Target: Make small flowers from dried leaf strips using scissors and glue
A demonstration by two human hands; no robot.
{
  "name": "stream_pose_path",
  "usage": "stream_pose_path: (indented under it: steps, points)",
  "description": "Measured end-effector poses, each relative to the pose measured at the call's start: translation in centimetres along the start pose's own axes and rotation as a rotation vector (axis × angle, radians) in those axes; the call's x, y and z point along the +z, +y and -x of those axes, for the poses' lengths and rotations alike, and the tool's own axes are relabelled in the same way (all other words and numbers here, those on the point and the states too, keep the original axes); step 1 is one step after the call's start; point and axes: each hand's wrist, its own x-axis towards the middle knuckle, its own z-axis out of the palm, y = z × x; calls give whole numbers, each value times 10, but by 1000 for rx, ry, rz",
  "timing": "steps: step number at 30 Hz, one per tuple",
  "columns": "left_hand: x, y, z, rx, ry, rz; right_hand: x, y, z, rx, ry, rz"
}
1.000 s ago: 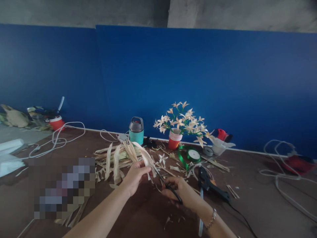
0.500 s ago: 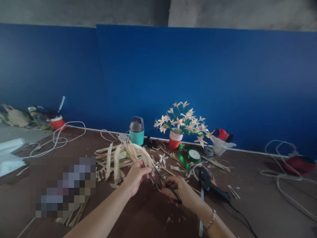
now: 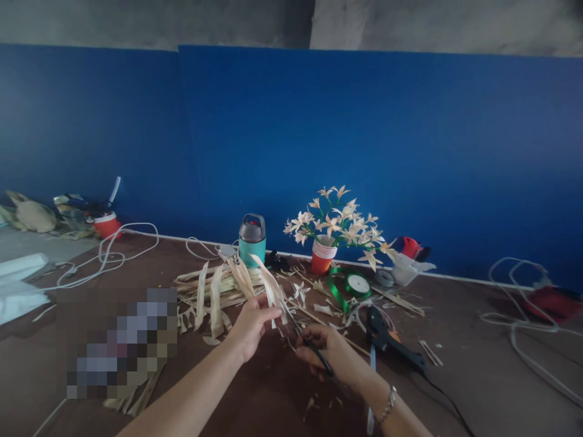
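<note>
My left hand (image 3: 251,328) pinches a pale dried husk strip (image 3: 269,285) whose free end stands up above the fingers. Black-handled scissors (image 3: 314,352) are in my right hand (image 3: 328,352), with the blades pointing up and left at the strip's right edge. Whether the blades touch the strip I cannot tell. Behind my left hand lies a pile of dried husk strips (image 3: 214,291), some of them curling over. A small cut husk flower (image 3: 300,292) rests on the table beyond the scissors.
Husk flowers (image 3: 348,224) stand in stacked paper cups (image 3: 322,258) by the blue wall. Nearby are a green ribbon spool (image 3: 357,285), a teal flask (image 3: 252,243) and a plastic container (image 3: 405,267). A black glue gun (image 3: 387,340) trails its cord at right. White cables (image 3: 109,255) loop at left.
The husk strip in my left hand has shifted: its top end, which arched over to the left, now sticks up more upright. Both hands stay nearly in place.
</note>
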Motion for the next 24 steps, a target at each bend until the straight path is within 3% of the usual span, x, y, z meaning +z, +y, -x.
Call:
stream_pose_path:
  steps: [15, 24]
  points:
    - [5, -9, 0, 169, 134, 186, 8, 3, 2, -29, -108, -222]
    - [13, -12, 7, 136, 148, 167, 14, 8, -2, -86, -44, -227]
